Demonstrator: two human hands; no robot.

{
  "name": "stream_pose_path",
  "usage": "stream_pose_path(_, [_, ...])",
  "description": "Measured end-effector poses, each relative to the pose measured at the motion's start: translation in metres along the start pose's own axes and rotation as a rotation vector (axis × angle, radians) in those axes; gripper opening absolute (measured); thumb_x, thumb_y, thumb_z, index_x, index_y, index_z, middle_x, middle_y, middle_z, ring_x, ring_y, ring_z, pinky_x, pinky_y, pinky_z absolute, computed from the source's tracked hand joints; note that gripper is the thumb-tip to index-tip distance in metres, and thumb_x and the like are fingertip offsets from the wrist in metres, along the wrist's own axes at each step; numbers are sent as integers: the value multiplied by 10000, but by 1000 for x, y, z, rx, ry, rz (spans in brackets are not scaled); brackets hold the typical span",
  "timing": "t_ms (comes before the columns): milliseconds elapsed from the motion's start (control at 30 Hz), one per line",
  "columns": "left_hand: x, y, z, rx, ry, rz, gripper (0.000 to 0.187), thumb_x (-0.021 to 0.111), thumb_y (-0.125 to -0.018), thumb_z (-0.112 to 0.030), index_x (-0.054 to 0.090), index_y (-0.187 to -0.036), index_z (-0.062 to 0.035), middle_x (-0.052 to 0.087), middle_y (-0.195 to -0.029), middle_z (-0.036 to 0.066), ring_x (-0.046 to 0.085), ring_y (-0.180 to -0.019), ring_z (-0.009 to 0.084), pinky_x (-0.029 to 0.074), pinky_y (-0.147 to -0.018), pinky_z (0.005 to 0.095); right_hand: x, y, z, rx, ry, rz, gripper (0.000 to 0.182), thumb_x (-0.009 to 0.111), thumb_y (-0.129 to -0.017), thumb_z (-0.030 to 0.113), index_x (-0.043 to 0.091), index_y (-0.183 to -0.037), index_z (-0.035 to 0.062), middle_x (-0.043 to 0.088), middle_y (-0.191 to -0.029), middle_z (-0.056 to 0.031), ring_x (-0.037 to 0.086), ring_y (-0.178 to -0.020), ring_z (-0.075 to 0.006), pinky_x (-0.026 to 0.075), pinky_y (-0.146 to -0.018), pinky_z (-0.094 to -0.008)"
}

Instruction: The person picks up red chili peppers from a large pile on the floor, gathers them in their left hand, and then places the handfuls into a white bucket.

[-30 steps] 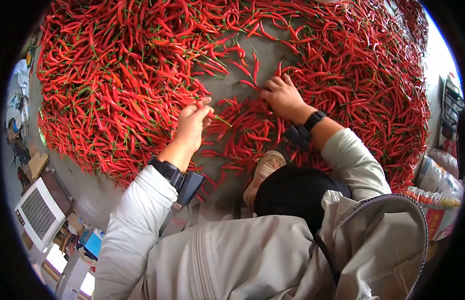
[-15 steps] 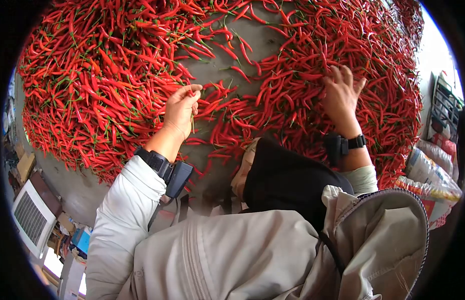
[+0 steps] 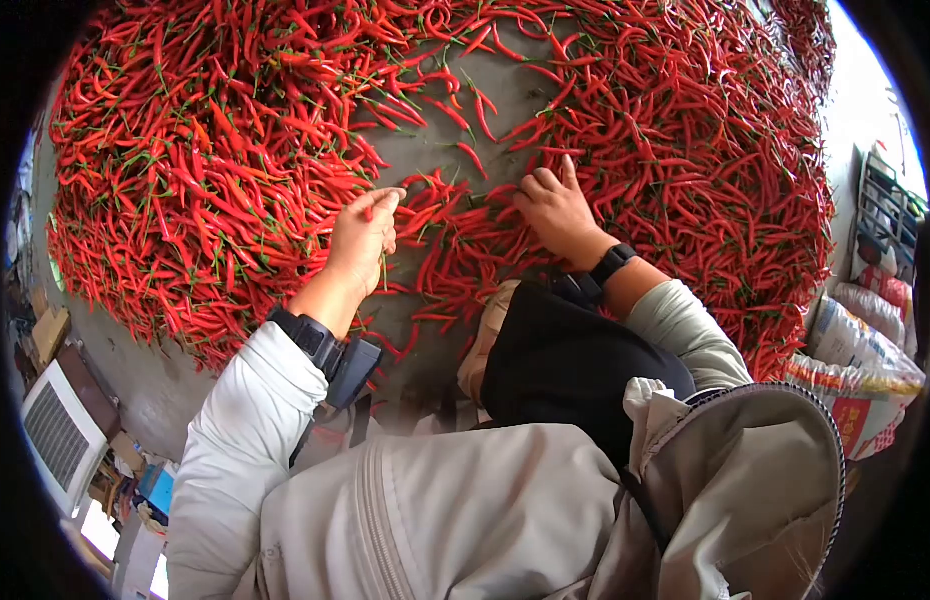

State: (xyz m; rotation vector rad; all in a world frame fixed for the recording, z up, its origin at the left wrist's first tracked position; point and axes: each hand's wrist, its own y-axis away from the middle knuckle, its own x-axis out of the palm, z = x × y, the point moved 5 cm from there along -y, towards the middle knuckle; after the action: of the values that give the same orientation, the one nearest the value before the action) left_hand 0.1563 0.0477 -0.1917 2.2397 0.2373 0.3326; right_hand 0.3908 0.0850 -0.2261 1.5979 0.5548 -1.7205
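My left hand (image 3: 361,240) is closed in a pinch at the right edge of the left heap of red chili peppers (image 3: 200,190). A bit of red shows at its fingers and a thin stem hangs below the palm, so it grips a chili pepper (image 3: 369,214), mostly hidden. My right hand (image 3: 561,214) is over the left edge of the right heap of chili peppers (image 3: 695,170). Several of its fingers are curled down and one sticks out. What its fingertips hold, if anything, is hidden. Loose peppers (image 3: 450,260) lie between both hands.
Grey floor (image 3: 425,150) shows between the heaps, with scattered peppers on it. My bent knee in black trousers (image 3: 575,360) and a shoe (image 3: 485,340) are just below the right hand. Printed sacks (image 3: 855,360) stand at right, and a white grille panel (image 3: 63,435) lies at left.
My right hand has moved left from the middle of the right heap to its inner edge, and its spread fingers have curled. The left hand stays nearly in place, still pinched.
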Motion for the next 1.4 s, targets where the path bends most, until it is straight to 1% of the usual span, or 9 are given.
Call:
stream_pose_path(267, [6,0,6,34,14,18,196,566,-863,-166,574,-979,-9,417,-615,-55,344,-468,29,309,-424,199,-31,50,-21,163,-19,-168,154,545,-690,133,613,-828,148,486,-928,-22,449,-1013,-211,204,-973,-629])
stream_pose_path(467, [9,-2,6,39,-43,52,228,564,-861,-188,541,-1005,-13,357,-546,-68,330,-451,42,314,-451,207,-48,57,-21,328,-26,98,205,568,-681,168,641,-870,132,544,-901,-39,489,-992,-228,188,-970,-650])
stream_pose_path(567, [6,-4,6,35,-37,60,230,561,-863,-193,544,-1004,-11,356,-544,-69,327,-448,42,313,-452,206,-43,50,-23,373,13,291,126,574,-689,190,627,-762,102,555,-762,-49,536,-883,-240,328,-921,-549])
stream_pose_path(667, [6,-3,7,25,-31,57,230,557,-866,-197,545,-1000,-11,341,-533,-71,323,-447,41,308,-451,205,-38,25,-20,185,-133,-164,91,584,-689,189,557,-647,112,527,-680,-31,532,-781,-238,417,-681,-360])
stream_pose_path(1000, [17,1,4,17,-39,81,243,560,-868,-219,551,-1002,-15,332,-535,-77,326,-459,36,314,-461,205,7,-36,-28,102,-4,-92,99,572,-687,190,604,-756,126,516,-892,-33,472,-951,-223,415,-766,-387])
stream_pose_path(1233, [46,-1,9,-4,163,218,249,626,-828,-204,583,-988,-19,498,-698,-46,401,-535,28,344,-460,206,-54,-43,22,288,-1078,-200,241,652,-669,187,590,-828,18,600,-710,-147,601,-646,-299,479,-599,-355])
stream_pose_path(1267, [49,0,10,1,193,169,226,632,-823,-213,589,-954,-34,501,-700,-46,402,-538,27,348,-461,202,-59,-43,33,265,-1051,-140,252,651,-667,188,592,-837,12,600,-711,-149,605,-656,-290,478,-596,-349])
stream_pose_path(1300, [50,1,10,6,222,119,205,638,-819,-221,596,-921,-48,504,-702,-45,403,-542,27,352,-463,197,-69,-44,40,192,-995,-64,212,679,-717,97,591,-874,-14,606,-733,-97,591,-687,-136,479,-612,-277])
stream_pose_path(1400, [33,0,9,7,146,70,204,590,-850,-285,581,-815,-84,467,-633,-46,409,-536,38,353,-485,187,-49,-45,21,84,-928,41,212,640,-758,180,601,-896,23,606,-749,-137,603,-672,-239,481,-602,-317])
